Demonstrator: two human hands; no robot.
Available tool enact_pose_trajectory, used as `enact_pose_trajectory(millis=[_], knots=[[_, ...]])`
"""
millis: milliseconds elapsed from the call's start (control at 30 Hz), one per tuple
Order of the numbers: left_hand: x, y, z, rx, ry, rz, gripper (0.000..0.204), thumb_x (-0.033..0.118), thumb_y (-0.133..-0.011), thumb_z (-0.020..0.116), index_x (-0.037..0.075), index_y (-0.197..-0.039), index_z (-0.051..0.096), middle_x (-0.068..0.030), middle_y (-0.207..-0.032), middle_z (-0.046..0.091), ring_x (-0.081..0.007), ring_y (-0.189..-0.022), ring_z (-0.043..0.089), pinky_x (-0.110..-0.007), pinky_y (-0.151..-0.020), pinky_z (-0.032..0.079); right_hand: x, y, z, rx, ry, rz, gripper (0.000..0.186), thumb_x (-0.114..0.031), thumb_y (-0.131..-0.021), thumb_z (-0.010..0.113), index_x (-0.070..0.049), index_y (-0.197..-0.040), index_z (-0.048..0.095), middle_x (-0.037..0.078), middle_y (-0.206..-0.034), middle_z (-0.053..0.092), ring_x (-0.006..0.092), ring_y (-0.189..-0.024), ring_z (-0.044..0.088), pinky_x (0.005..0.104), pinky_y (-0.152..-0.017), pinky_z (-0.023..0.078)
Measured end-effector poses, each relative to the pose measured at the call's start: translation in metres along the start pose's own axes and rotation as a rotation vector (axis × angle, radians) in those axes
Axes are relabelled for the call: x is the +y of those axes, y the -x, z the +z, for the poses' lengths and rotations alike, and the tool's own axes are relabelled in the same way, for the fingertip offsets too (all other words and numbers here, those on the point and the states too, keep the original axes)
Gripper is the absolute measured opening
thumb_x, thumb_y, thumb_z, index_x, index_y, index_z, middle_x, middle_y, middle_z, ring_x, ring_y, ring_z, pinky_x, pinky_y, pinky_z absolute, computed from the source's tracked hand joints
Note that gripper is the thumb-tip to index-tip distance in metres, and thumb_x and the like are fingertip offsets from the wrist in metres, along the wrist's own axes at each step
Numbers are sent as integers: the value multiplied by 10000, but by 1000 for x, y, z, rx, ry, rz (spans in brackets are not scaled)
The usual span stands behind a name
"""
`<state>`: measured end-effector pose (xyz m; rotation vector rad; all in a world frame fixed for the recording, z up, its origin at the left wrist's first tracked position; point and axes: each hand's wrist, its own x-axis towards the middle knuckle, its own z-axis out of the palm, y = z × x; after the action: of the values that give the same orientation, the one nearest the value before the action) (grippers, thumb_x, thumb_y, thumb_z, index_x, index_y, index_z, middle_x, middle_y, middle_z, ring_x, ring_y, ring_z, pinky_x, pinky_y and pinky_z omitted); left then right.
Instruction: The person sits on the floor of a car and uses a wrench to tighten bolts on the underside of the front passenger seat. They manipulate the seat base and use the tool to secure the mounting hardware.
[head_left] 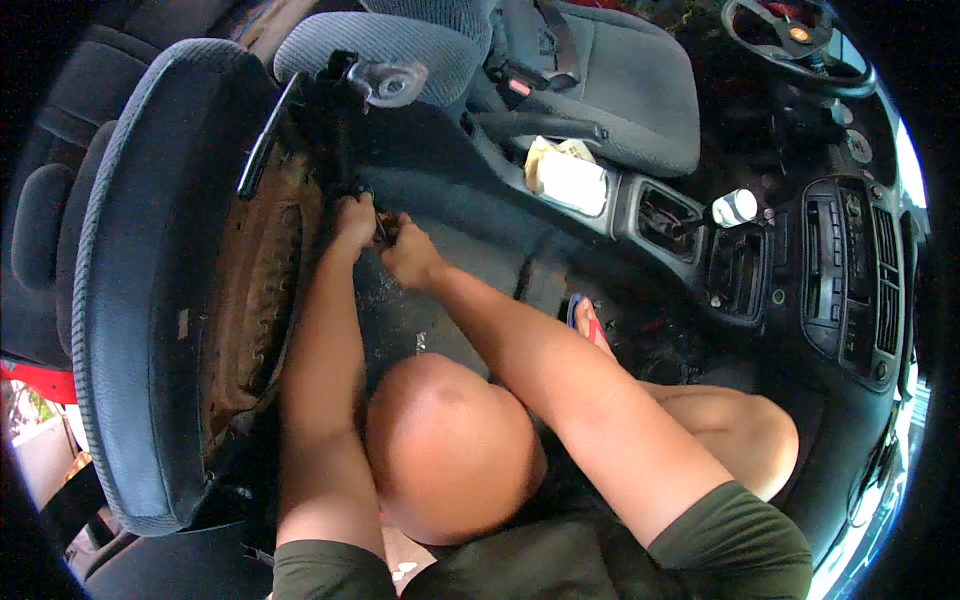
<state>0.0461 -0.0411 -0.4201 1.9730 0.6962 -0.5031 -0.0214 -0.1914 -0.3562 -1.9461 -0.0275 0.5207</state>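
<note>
Low on the dark car floor (pixel 450 320), beside a tipped-up seat, both hands work close together. My left hand (pixel 353 222) has its fingers curled at a dark metal fitting (pixel 365 195); what they grip is too small to make out. My right hand (pixel 410 252), just right of it, is closed round a small metal piece (pixel 383 228), its exact shape unclear. The tipped seat (pixel 150 280) shows a rusty underside (pixel 245 330) along my left forearm. Above the hands, a black bar (pixel 270 135) and a clear plastic-looking piece (pixel 390 85) stick out from the seat.
Another grey seat (pixel 630 90), a handbrake (pixel 550 130), a white packet (pixel 570 185), gear lever area (pixel 665 220), white cylinder (pixel 733 207), steering wheel (pixel 845 75) and dashboard (pixel 840 280) fill the right and top. My knee (pixel 450 450) and sandalled foot (pixel 585 320) are below.
</note>
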Motion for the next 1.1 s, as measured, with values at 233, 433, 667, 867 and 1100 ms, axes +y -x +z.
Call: enact_pose_trajectory(millis=[233, 433, 667, 867, 1100], knots=[[34, 35, -23, -303, -88, -35, 391, 350, -1003, 401, 64, -1250, 500, -91, -944, 703, -256, -926, 658, -466, -703, 551, 39, -6, 19, -71, -258, 124, 438, -121, -807, 622, 29, -1206, 522, 149, -866, 648, 227, -726, 622, 370, -616, 486], [63, 57, -52, -389, -178, -192, 325, 253, -963, 520, 66, -1229, 514, -106, -992, 686, -274, -895, 665, -495, -723, 571, -3, 8, 5, -396, 119, 164, 559, -165, -806, 649, 17, -1302, 463, 164, -955, 644, 245, -776, 648, 387, -632, 510], [73, 47, -7, -144, -307, -86, 334, 167, -842, 657, -25, -1109, 601, -192, -978, 672, -290, -743, 691, -459, -615, 586, -2, -36, -38, -783, 99, 342, 512, -214, -843, 650, -32, -1285, 468, 103, -994, 618, 222, -758, 638, 390, -647, 528], [51, 59, -11, 23, -323, -134, 407, 114, -872, 635, -31, -1239, 534, -199, -842, 684, -296, -671, 689, -442, -539, 536, -40, -33, -60, -952, 277, 49, 528, -302, -859, 621, -23, -1283, 475, 168, -1074, 611, 254, -993, 616, 392, -722, 529], [58, 64, 32, 70, 271, 40, 236, 163, -976, 534, 20, -1161, 509, -96, -890, 640, -194, -642, 634, -334, -559, 498, 9, -20, -48, -456, -460, 468, 435, -368, -984, 462, 7, -1199, 499, 122, -872, 634, 207, -664, 634, 340, -517, 523]])
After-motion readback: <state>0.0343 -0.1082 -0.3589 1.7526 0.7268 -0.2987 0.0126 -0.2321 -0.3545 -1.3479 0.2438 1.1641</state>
